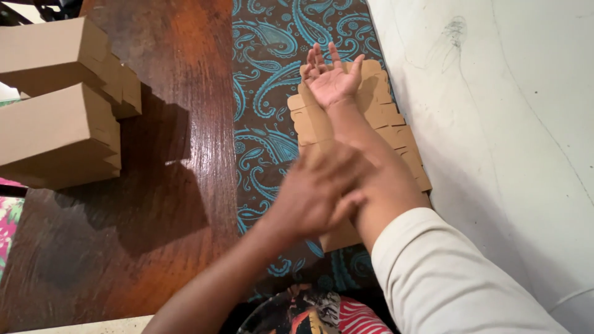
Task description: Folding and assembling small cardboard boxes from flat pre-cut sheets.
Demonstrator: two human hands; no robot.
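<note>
At the frame's centre, a flat, notched brown cardboard blank (396, 133) is lying on a teal paisley cloth (266, 93). The right hand (333, 77) is hovering above it, fingers spread; the left hand (318, 188), blurred, is clasping the right forearm. Folded brown cardboard boxes (59, 102) are waiting upper left.

A flat, unfolded brown cardboard box blank (396, 133) with notched, stepped edges lies on the teal paisley cloth beside the white wall, its long side running away from the viewer; its middle is hidden, its near corner shows
</note>
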